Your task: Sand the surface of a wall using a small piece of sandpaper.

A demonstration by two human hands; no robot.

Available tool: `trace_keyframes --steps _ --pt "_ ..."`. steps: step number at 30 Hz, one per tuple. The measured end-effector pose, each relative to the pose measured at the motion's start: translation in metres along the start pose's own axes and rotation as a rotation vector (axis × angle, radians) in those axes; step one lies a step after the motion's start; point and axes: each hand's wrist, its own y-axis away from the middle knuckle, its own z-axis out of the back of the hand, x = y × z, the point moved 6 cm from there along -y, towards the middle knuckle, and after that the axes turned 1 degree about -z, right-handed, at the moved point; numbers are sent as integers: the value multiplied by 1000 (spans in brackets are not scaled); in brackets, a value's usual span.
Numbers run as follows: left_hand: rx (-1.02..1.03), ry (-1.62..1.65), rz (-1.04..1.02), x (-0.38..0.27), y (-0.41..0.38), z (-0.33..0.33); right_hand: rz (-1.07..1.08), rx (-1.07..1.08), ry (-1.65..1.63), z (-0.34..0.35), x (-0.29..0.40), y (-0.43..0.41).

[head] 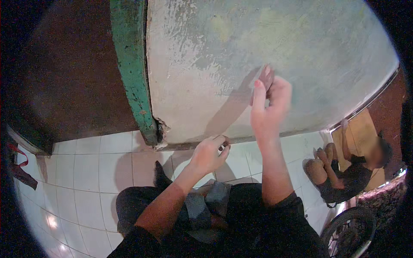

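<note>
My right hand is raised against a wall with worn, patchy paint. It pinches a small brownish piece of sheet material between thumb and fingers. The piece looks like folded sandpaper, but blur leaves that unsettled. Lower down, my left hand hovers before the foot of the wall with its fingers curled towards the thumb. Whether anything sits inside that curl cannot be made out. Pale plaster shows on the wall's left part, grey-green paint on the right.
A chipped green door frame borders the wall, beside a dark doorway. White tiles cover the floor beneath me. At the right, another person sits on the floor, near a wheel. A broken hole marks the wall's lower corner.
</note>
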Motion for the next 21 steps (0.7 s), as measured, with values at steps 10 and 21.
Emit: trace_keyframes --steps 10,21 --pt "134 -152 -92 -5 7 -9 428 -316 320 37 77 -104" --pt "176 -299 -152 -5 14 -13 224 -188 235 21 -21 -30"
